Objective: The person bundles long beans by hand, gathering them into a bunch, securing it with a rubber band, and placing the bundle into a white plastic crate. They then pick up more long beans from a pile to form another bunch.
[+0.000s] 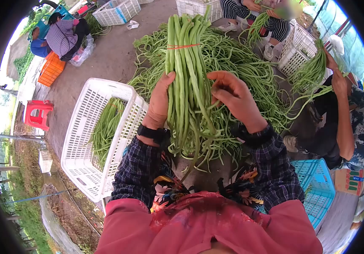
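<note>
A bundle of green long beans (186,80) stands upright before me, with a red band (183,46) around its upper part. My left hand (160,99) is closed on the bundle's left side, thumb along the beans. At its right side is my right hand (234,95), fingers curled in and thumb pressed toward them; whatever they pinch is hidden. Loose bean ends (194,144) dangle from the bundle's lower part. Behind and beneath it spreads a large heap of loose long beans (249,72) on the ground.
To my left stands a white crate (74,146) with banded long beans (108,127) inside. A blue crate (317,190) is at my right. A co-worker (347,114) at right holds another bean bunch (311,70). A red stool (38,114) and orange crate (51,70) stand far left.
</note>
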Demonstrator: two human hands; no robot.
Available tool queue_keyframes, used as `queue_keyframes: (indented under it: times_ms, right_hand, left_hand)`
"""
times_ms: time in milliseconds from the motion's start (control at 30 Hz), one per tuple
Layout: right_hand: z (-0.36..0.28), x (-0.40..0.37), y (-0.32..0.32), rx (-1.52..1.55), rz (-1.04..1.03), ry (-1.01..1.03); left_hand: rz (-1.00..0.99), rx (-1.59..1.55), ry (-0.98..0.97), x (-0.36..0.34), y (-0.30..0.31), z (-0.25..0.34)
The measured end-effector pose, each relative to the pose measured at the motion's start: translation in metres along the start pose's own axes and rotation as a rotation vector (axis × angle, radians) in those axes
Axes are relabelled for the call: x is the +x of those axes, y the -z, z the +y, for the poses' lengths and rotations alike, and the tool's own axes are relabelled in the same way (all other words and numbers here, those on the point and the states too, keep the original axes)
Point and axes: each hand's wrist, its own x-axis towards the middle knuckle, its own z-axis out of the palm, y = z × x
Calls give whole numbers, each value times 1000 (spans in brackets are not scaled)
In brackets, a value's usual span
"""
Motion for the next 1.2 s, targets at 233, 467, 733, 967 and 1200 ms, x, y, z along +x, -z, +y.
queue_keyframes:
  times_ms: [233, 467, 733, 967, 1200]
  right_hand:
    - [11, -5, -4, -334, -262, 31]
    - [3, 3, 1, -693, -78, 72]
    - [19, 7, 0, -594, 73, 299]
    - [4, 7, -5, 116, 41, 12]
    - [22, 18, -16, -467, 170, 366]
  left_hand:
    - [102, -41, -99, 4, 3, 2]
    - [-95, 32, -70, 3, 0, -2]
    - [-211, 142, -17, -1, -4, -8]
    - [-127, 180, -90, 0, -9, -4]
    - [32, -25, 32, 0, -13, -13]
